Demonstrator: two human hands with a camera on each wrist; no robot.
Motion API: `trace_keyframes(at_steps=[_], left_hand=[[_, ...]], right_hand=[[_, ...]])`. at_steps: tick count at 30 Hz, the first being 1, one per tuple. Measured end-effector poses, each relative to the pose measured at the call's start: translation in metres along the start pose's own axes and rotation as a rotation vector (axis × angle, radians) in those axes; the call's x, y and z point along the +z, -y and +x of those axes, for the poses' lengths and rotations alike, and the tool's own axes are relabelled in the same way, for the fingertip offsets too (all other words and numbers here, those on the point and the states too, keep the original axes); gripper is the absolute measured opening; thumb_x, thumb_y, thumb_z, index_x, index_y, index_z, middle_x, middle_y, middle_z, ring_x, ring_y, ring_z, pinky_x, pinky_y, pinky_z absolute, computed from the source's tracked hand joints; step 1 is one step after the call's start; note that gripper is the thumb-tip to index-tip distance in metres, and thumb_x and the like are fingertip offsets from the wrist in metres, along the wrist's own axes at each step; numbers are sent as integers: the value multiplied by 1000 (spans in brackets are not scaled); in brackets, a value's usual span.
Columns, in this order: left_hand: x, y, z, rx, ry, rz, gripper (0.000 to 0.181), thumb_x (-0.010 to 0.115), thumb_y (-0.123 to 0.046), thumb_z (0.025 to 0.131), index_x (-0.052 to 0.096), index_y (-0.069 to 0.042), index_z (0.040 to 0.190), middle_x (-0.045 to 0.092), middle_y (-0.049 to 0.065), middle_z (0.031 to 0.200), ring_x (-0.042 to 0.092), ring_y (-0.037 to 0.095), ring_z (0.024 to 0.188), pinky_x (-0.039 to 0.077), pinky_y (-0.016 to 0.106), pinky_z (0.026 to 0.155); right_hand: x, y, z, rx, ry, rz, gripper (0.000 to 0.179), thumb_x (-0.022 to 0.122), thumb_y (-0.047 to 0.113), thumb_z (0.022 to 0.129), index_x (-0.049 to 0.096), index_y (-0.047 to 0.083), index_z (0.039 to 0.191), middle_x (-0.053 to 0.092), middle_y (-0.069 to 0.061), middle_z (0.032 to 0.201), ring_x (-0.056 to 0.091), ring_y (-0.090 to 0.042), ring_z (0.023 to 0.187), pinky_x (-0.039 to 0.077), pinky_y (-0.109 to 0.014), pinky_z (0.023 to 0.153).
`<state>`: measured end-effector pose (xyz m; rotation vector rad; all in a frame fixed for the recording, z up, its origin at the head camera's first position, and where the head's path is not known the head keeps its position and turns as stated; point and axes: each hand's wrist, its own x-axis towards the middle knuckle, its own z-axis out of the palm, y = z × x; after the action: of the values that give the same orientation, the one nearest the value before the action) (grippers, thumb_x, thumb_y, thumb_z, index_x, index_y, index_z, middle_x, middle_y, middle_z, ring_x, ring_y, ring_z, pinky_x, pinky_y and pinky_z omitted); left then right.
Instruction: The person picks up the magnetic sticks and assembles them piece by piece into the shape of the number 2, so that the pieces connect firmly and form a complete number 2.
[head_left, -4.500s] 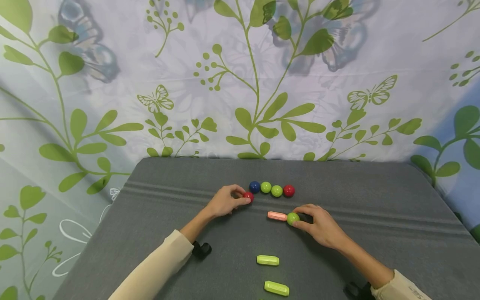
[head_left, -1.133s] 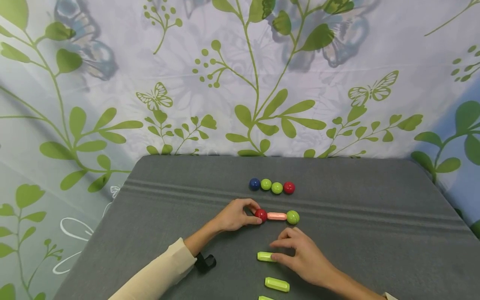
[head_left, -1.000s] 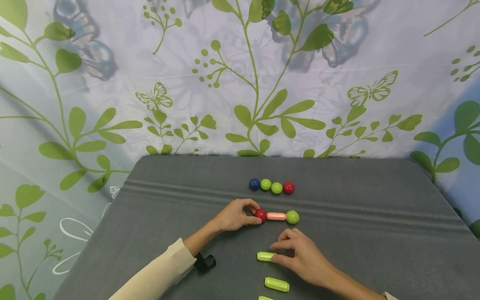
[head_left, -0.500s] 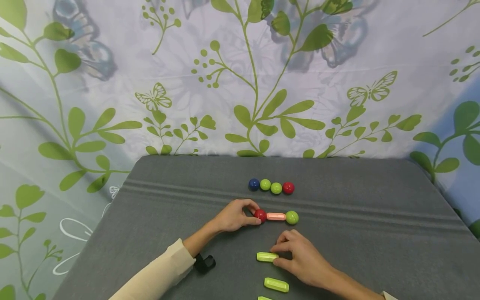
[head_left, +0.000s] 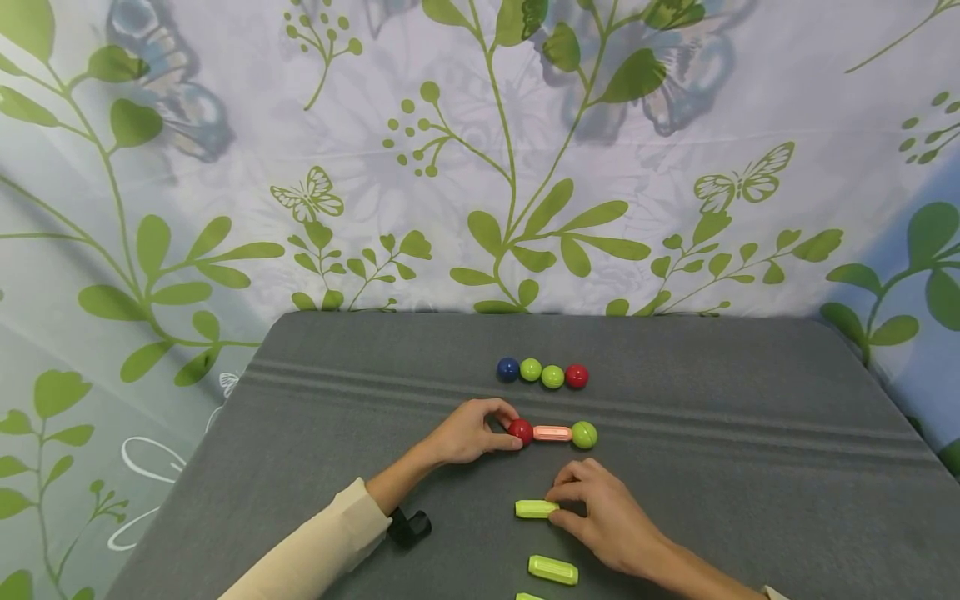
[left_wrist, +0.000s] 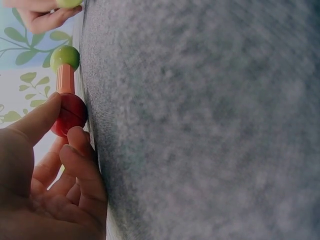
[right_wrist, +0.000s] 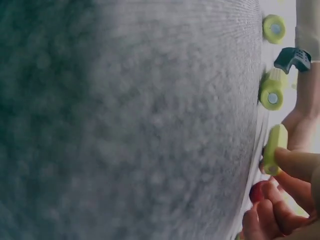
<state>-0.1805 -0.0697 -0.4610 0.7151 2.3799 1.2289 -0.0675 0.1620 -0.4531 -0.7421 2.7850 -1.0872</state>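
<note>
My left hand (head_left: 465, 435) pinches a red ball (head_left: 521, 431) between thumb and fingers. The ball sits against the left end of a salmon-pink rod (head_left: 552, 433), and a green ball (head_left: 584, 434) sits on its right end. In the left wrist view the pink rod (left_wrist: 65, 79) stands in line between both balls. My right hand (head_left: 611, 521) holds the right end of a yellow-green rod (head_left: 534, 509) with thumb and fingertips, nearer the front. Up close in the right wrist view, the thumb presses on this ridged rod (right_wrist: 275, 145).
Behind the pink rod lies a row of balls: blue (head_left: 508, 369), two green (head_left: 531, 369) and red (head_left: 577, 376). A second yellow-green rod (head_left: 553, 570) lies nearer the front, with another cut off by the frame. A patterned curtain (head_left: 420, 167) hangs behind the grey table (head_left: 712, 392).
My left hand has brought the red ball to the pink rod's left end. My right hand has left the green ball for the yellow-green rod, which has just shifted slightly.
</note>
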Motion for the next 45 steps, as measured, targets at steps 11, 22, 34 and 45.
trace_keyframes(at_steps=[11,22,34,45], left_hand=[[0,1,0,5,1,-3,28,78,-20,87,67,-8,110,62,-2,93,52,7,55,44,24,53],[-1,1,0,7,7,-4,28,79,-20,87,67,-8,110,62,-2,94,50,6,56,42,24,53],[-1,1,0,7,4,-4,29,79,-21,86,67,-10,110,62,-3,93,50,5,55,42,22,52],[0,2,0,23,-2,10,29,79,-21,86,68,-9,110,62,-2,94,50,6,57,42,23,53]], right_hand=[[-19,-10,-13,84,-269,-19,23,86,10,75,75,25,89,59,19,95,50,-5,87,46,-28,68],[-35,-29,-25,230,-420,-111,18,87,14,74,76,20,87,64,12,93,57,-15,87,46,-35,71],[-38,-31,-23,334,-388,-122,12,85,17,78,77,15,86,68,5,94,58,-19,87,44,-38,72],[-33,-27,-22,294,-389,-121,15,86,24,77,75,18,85,68,8,92,59,-16,84,46,-36,70]])
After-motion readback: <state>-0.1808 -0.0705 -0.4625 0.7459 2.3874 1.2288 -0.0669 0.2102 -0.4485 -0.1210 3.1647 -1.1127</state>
